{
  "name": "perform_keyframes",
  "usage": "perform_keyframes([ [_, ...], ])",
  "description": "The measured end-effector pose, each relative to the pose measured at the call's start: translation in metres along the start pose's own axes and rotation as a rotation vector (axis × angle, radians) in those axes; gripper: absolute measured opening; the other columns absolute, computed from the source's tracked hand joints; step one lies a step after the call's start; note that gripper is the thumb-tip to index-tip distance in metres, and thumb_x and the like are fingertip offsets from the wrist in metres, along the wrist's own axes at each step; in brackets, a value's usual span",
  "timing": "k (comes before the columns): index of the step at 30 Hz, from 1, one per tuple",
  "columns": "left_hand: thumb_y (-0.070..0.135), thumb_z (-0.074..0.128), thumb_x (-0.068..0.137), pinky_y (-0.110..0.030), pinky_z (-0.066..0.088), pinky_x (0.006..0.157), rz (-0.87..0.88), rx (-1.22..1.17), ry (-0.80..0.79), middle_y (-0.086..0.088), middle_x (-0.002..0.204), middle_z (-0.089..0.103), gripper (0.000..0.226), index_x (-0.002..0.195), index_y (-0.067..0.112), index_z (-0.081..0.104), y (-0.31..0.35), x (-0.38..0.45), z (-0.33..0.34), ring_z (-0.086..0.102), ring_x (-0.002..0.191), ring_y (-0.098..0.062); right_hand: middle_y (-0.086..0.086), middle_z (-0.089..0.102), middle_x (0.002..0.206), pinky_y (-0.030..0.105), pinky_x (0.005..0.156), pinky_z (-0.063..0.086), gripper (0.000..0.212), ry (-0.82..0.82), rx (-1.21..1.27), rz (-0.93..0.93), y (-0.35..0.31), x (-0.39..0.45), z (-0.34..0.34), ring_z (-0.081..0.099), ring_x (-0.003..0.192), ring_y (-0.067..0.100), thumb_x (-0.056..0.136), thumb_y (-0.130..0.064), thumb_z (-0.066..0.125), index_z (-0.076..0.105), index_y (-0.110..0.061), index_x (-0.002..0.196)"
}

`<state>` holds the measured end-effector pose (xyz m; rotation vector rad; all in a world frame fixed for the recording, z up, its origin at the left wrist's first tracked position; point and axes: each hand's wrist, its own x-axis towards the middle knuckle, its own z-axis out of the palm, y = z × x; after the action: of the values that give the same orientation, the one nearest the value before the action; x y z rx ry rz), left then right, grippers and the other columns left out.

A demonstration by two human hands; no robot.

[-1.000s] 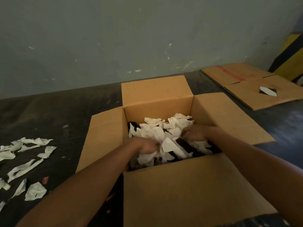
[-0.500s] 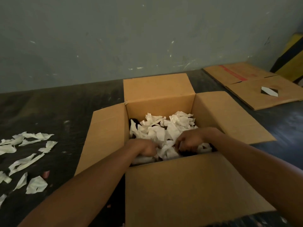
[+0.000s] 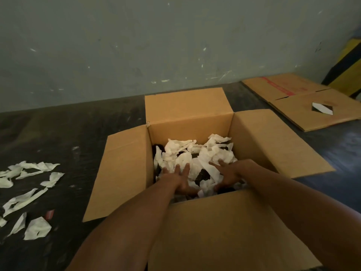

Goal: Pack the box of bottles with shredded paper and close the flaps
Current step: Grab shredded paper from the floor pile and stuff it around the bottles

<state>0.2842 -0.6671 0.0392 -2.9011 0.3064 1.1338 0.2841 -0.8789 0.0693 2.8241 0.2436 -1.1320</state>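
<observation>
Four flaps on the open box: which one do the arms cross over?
The near flap, the one closest to the camera. Both forearms pass over it into the box; the far flap, left flap and right flap are untouched.

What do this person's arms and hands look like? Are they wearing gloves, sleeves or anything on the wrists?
Nothing is worn that shows. The left hand and the right hand are bare, without gloves, and no ring is visible. Both forearms are bare as far as the frame's edge, with no sleeve, watch or bracelet in sight. The light is dim, so fine marks cannot be made out.
</observation>
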Motion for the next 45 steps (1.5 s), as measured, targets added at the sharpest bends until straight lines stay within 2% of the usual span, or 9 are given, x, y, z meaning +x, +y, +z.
perform_keyframes([
  [6, 0.076, 0.066, 0.069, -0.053, 0.017, 0.119, 0.066, 0.025, -0.048, -0.003, 0.164, -0.015, 0.122, 0.152, 0.038, -0.015, -0.001, -0.016, -0.034, 0.002, 0.151, -0.034, -0.002, 0.01, 0.162, 0.045, 0.119, 0.02, 0.111, -0.004, 0.153, -0.064, 0.003, -0.013, -0.023, 0.015, 0.147, 0.027, 0.072, -0.061, 0.073, 0.002, -0.033, 0.153],
  [10, 0.067, 0.063, 0.079, -0.049, 0.024, 0.118, 0.082, -0.008, -0.053, 0.001, 0.165, 0.007, 0.1, 0.155, 0.036, 0.007, -0.003, -0.023, -0.066, 0.017, 0.149, -0.03, -0.001, 0.017, 0.161, 0.04, 0.115, 0.027, 0.096, 0.026, 0.149, -0.013, 0.002, -0.03, -0.056, 0.022, 0.145, 0.026, 0.073, -0.057, 0.073, 0.021, -0.035, 0.151],
  [16, 0.03, 0.043, 0.099, -0.036, 0.031, 0.113, 0.191, -0.169, 0.218, -0.006, 0.161, 0.026, 0.054, 0.152, 0.026, 0.032, -0.009, -0.049, -0.066, 0.029, 0.144, -0.027, 0.003, 0.021, 0.16, 0.036, 0.114, 0.026, 0.065, 0.191, 0.125, 0.067, -0.019, -0.039, -0.062, 0.027, 0.143, 0.026, 0.094, -0.052, 0.048, 0.028, -0.026, 0.15],
  [20, 0.039, 0.038, 0.101, -0.039, 0.036, 0.107, 0.232, -0.256, 0.52, -0.011, 0.154, 0.038, 0.053, 0.153, 0.03, 0.029, -0.029, -0.081, -0.076, 0.037, 0.139, -0.031, 0.006, 0.024, 0.159, 0.048, 0.114, 0.026, 0.067, 0.388, 0.206, 0.129, -0.04, -0.054, -0.076, 0.024, 0.144, 0.032, 0.092, -0.063, 0.033, 0.019, -0.033, 0.151],
  [24, 0.044, 0.034, 0.101, -0.043, 0.037, 0.109, 0.25, -0.237, 0.674, -0.006, 0.155, 0.038, 0.053, 0.152, 0.03, 0.029, -0.059, -0.116, -0.079, 0.036, 0.14, -0.029, 0.009, 0.023, 0.159, 0.06, 0.111, 0.025, 0.074, 0.544, 0.272, 0.157, -0.072, -0.057, -0.091, 0.021, 0.144, 0.038, 0.083, -0.071, 0.024, 0.016, -0.038, 0.15],
  [29, 0.037, 0.034, 0.103, -0.047, 0.033, 0.113, 0.255, -0.272, 0.848, -0.005, 0.156, 0.036, 0.049, 0.149, 0.023, 0.035, -0.13, -0.17, -0.057, 0.031, 0.143, -0.029, 0.014, 0.025, 0.156, 0.056, 0.111, 0.028, 0.063, 0.731, 0.295, 0.056, -0.158, -0.075, -0.104, 0.023, 0.142, 0.038, 0.093, -0.058, 0.032, 0.023, -0.031, 0.149],
  [34, 0.04, 0.037, 0.102, -0.05, 0.027, 0.117, 0.134, -0.366, 0.882, -0.005, 0.158, 0.031, 0.051, 0.15, 0.024, 0.031, -0.238, -0.23, -0.006, 0.026, 0.146, -0.028, 0.015, 0.023, 0.157, 0.054, 0.114, 0.025, 0.061, 0.821, 0.319, -0.095, -0.285, -0.092, -0.095, 0.018, 0.145, 0.036, 0.096, -0.054, 0.036, 0.026, -0.027, 0.149],
  [40, 0.045, 0.038, 0.1, -0.051, 0.029, 0.115, -0.061, -0.428, 0.903, -0.006, 0.157, 0.032, 0.054, 0.15, 0.025, 0.031, -0.371, -0.291, 0.082, 0.027, 0.145, -0.029, 0.011, 0.016, 0.16, 0.053, 0.115, 0.025, 0.062, 0.74, 0.326, -0.219, -0.439, -0.108, -0.052, 0.016, 0.146, 0.036, 0.095, -0.057, 0.038, 0.022, -0.032, 0.15],
  [45, 0.057, 0.038, 0.097, -0.06, 0.01, 0.119, -0.277, -0.562, 0.763, -0.002, 0.165, 0.005, 0.067, 0.155, 0.036, 0.011, -0.456, -0.331, 0.181, 0.0, 0.151, -0.035, 0.008, 0.01, 0.161, 0.056, 0.113, 0.022, 0.064, 0.597, 0.379, -0.267, -0.528, -0.106, 0.007, 0.01, 0.147, 0.036, 0.094, -0.056, 0.04, 0.017, -0.036, 0.151],
])
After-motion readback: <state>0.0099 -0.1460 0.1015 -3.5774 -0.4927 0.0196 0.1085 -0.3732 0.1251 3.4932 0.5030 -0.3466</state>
